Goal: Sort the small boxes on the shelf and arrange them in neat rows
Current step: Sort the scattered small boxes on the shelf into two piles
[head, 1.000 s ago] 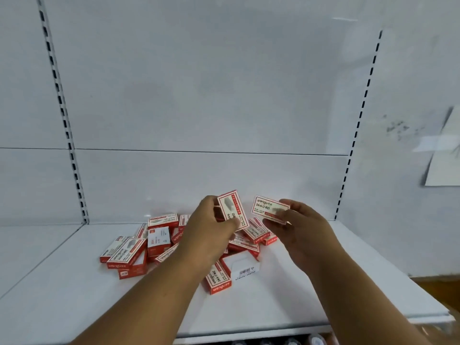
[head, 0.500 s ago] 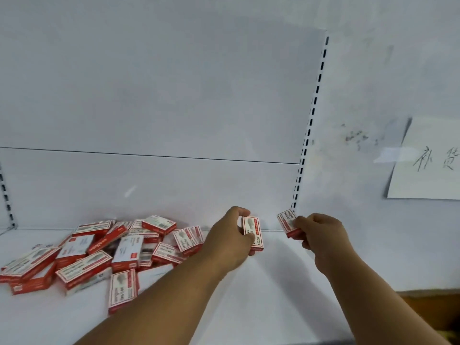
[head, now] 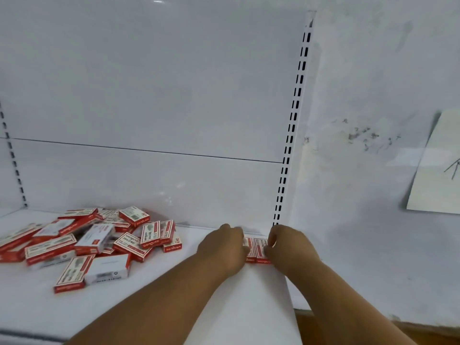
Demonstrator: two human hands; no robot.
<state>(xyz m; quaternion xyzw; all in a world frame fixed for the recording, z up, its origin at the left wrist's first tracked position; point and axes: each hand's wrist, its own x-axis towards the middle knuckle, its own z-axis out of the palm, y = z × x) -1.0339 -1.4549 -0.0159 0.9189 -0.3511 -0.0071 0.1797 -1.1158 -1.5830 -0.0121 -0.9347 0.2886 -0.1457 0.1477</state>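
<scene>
White shelf (head: 224, 307) fills the lower frame, with a messy pile of red-and-white boxes (head: 94, 242) at lower left. Right of centre, at the back corner, two boxes (head: 257, 249) sit side by side; left hand (head: 224, 247) and right hand (head: 286, 247) curl around them.

my left hand (head: 224, 247) covers most of the left box (head: 249, 249); my right hand (head: 288, 247) covers the right edge of the right box (head: 260, 250). print on both is blurred, unreadable. the pile of boxes (head: 82, 245) runs off the left edge. the paper sheet (head: 438, 165) is cut by the right edge, its marks partial.
</scene>
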